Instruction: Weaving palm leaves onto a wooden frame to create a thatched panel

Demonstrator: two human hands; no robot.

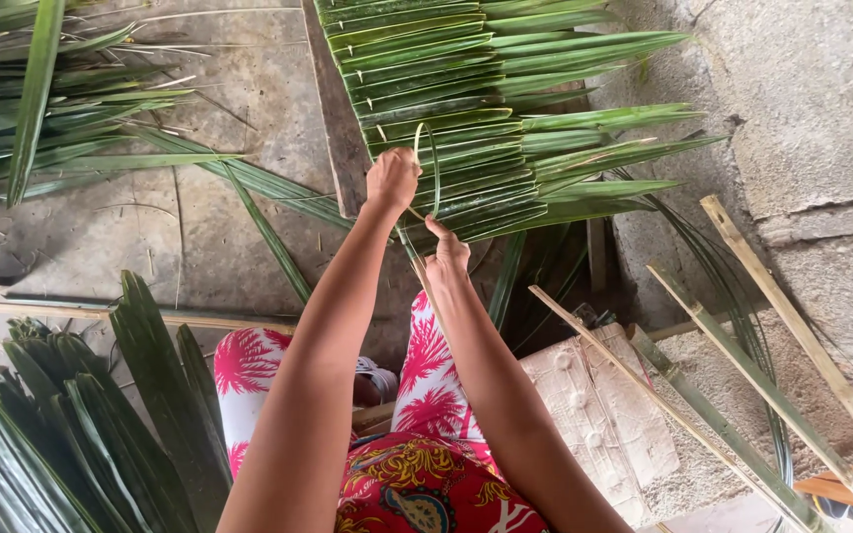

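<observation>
A panel of folded green palm leaves point(466, 109) lies ahead of me, stitched in overlapping rows along a wooden slat point(333, 109). My left hand point(391, 180) presses on the panel's near edge, fingers closed on a thin pale strip point(426, 163) that loops upward. My right hand point(446, 252) sits just below it, pinching the lower end of the same strip beside a thin stick point(425, 286). Both forearms reach out over my lap.
Loose palm leaves lie at the left point(51, 109) and in a pile by my left knee point(71, 424). Bamboo poles point(742, 375) lean at the right over a flat cardboard piece point(604, 415). A concrete wall point(802, 128) rises at the right.
</observation>
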